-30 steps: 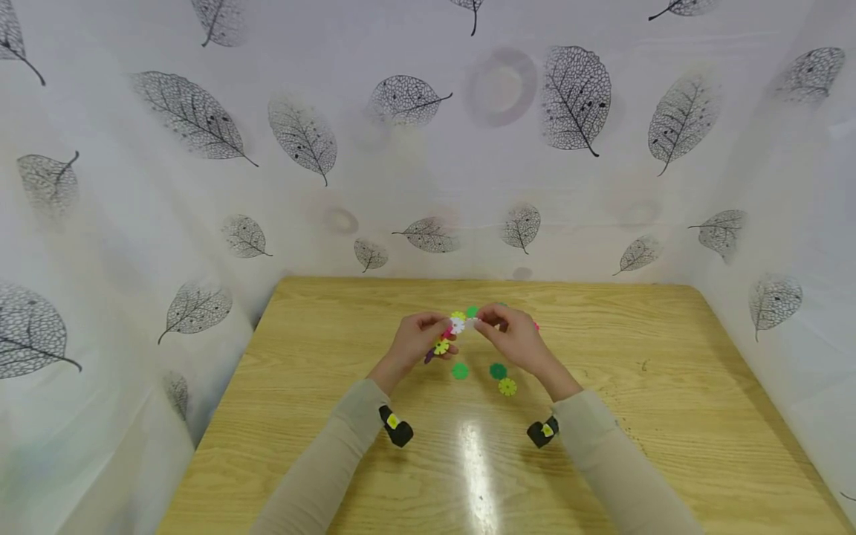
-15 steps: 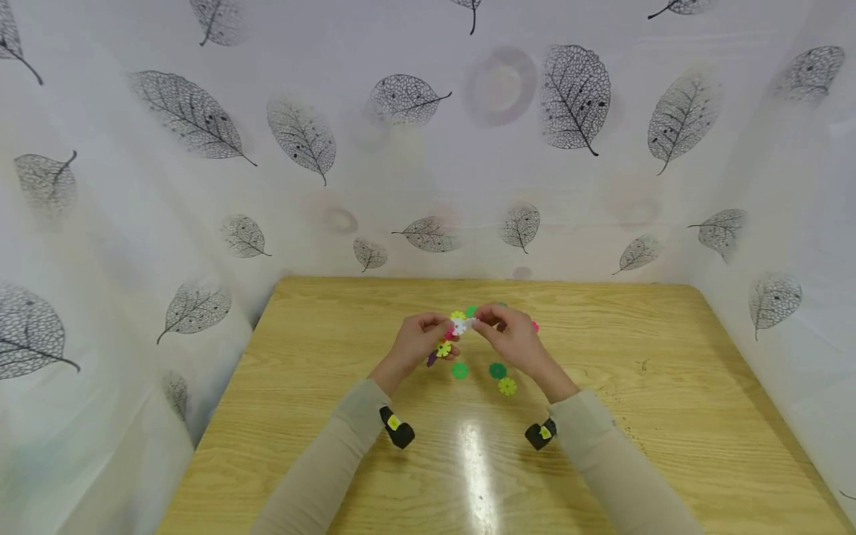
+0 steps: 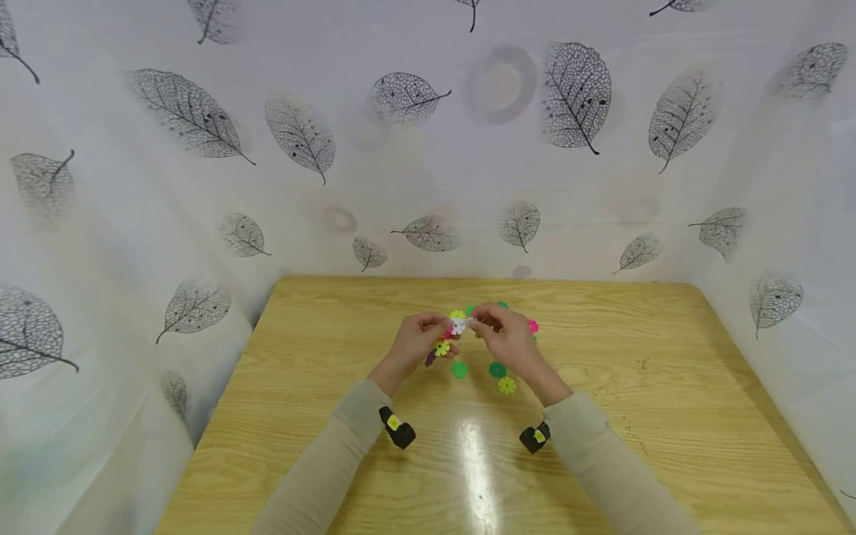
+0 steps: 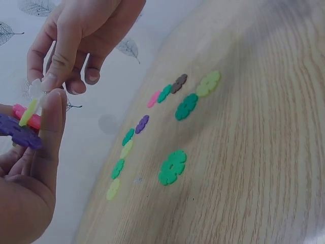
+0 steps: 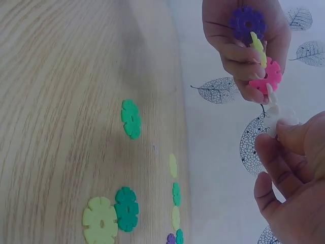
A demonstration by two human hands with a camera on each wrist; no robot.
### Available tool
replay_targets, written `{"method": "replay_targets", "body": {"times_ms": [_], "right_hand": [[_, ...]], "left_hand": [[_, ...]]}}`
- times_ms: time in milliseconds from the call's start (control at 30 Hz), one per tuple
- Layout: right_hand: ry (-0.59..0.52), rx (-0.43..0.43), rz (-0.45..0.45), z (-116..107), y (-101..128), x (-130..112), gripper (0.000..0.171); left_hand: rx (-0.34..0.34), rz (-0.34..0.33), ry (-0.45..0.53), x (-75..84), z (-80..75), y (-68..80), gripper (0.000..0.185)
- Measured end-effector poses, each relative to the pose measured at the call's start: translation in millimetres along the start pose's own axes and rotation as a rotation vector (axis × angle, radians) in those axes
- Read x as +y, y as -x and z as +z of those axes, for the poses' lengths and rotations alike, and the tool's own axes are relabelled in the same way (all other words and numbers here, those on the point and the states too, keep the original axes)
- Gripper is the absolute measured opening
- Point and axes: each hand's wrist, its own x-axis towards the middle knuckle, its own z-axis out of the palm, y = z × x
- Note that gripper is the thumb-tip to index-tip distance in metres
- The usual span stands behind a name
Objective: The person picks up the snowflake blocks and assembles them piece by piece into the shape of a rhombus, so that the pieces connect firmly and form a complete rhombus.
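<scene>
In the head view my left hand (image 3: 416, 343) holds a short chain of slotted, flower-shaped plastic discs above the table. The right wrist view shows its order: a purple disc (image 5: 237, 25), a yellow disc (image 5: 259, 51), a pink disc (image 5: 274, 76) and a white disc (image 5: 272, 96) at the end. My right hand (image 3: 513, 343) pinches a second white disc (image 5: 277, 121) between thumb and forefinger. This disc meets the end of the chain; how deep the slots are engaged I cannot tell. Both hands' fingertips are close together.
On the wooden table (image 3: 281, 416) lie loose discs: a light green one (image 3: 459, 369), a dark green one (image 3: 498, 369) and a yellow-green one (image 3: 507, 386) nearer me. Several more, including a brown disc (image 4: 179, 83), lie farther back. A leaf-print curtain (image 3: 428, 171) surrounds the table.
My right hand has shifted slightly left, bringing its white disc closer against the chain's end. More of the pink and green discs behind it show. The left hand has barely moved.
</scene>
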Motion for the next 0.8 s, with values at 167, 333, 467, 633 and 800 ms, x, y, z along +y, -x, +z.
{"method": "replay_targets", "body": {"times_ms": [167, 333, 467, 633, 800], "right_hand": [[0.009, -0.014, -0.002, -2.5, -0.7, 1.8, 0.013], [0.007, -0.044, -0.011, -5.6, -1.1, 3.6, 0.013], [0.010, -0.056, -0.018, -6.8, -0.4, 5.0, 0.013], [0.015, -0.063, -0.019, -7.3, -0.5, 4.6, 0.012], [0.018, -0.075, 0.011, -6.8, -1.5, 4.6, 0.013]], "left_hand": [[-0.027, -0.007, 0.019, 1.2, 0.0, 0.8, 0.021], [-0.048, -0.033, 0.030, -0.7, -1.9, 0.9, 0.020], [-0.069, -0.055, 0.025, -0.3, -2.6, 1.6, 0.020], [-0.081, -0.055, -0.010, -0.2, -2.5, 1.7, 0.022], [-0.078, -0.053, -0.031, -0.7, -2.5, 1.2, 0.024]]}}
